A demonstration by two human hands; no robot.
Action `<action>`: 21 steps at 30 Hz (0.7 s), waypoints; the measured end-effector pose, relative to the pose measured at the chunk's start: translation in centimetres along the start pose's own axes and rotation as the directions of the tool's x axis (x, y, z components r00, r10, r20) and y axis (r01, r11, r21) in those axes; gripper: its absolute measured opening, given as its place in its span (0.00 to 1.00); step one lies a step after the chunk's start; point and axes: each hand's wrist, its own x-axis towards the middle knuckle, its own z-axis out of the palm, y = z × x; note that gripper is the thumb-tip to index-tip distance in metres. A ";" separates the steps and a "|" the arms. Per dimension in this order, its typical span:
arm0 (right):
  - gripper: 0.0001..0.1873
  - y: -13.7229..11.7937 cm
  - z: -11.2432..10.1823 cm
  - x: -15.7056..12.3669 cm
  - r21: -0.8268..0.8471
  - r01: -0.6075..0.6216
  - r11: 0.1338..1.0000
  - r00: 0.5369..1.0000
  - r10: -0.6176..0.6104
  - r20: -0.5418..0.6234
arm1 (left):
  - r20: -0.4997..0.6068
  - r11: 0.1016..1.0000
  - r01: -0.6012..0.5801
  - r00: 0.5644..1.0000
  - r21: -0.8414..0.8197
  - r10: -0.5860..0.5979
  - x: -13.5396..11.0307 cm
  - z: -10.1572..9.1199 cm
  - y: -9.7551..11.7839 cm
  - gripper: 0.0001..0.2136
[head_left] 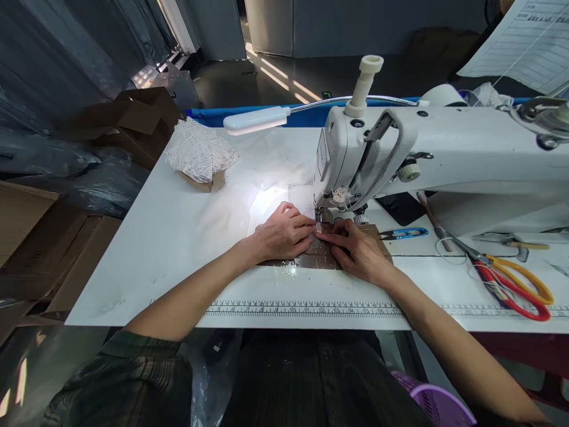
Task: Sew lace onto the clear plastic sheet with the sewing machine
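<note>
A white sewing machine (347, 154) stands over the work, its needle area (317, 214) just beyond my fingertips. My left hand (284, 232) lies palm down left of the needle, fingers spread and pressing on the work surface. From the right, my right hand (355, 249) reaches in, its thumb and forefinger pinched at a small pale piece of fabric (318, 228) by the presser foot. The fingers partly cover this piece. Under both hands is a brown, shiny plate or sheet (320, 260). Blue thread snips (404, 233) lie right of my right hand.
Scissors with red and orange handles (515, 279) lie at the right. White lace pieces (200, 148) are piled in a small carton at the back left. A lamp (256, 120) hangs over the table (146, 255). A printed ruler (306, 309) runs along the front edge. Cardboard boxes (80, 261) stand left.
</note>
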 end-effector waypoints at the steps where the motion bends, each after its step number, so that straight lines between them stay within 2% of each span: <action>1: 0.21 0.0 0.0 0.0 -0.007 0.001 1.000 1.000 -0.001 -0.001 | 0.004 1.000 0.002 1.000 0.003 -0.002 0.0 0.0 0.0 0.11; 8: 0.20 -0.3 0.0 0.4 -0.113 -0.023 0.993 1.000 0.024 0.010 | 0.006 0.998 0.035 0.999 0.061 -0.035 0.1 0.0 -0.2 0.13; 14: 0.20 -0.8 -0.4 1.1 -0.204 -0.064 0.977 0.997 0.069 0.018 | 0.030 0.988 0.133 0.990 0.082 -0.136 0.5 0.2 0.3 0.14; 21: 0.23 0.7 -0.7 0.3 0.091 -0.080 0.993 0.996 0.082 -0.018 | 0.013 0.977 0.189 0.981 0.097 -0.191 0.7 0.2 0.5 0.15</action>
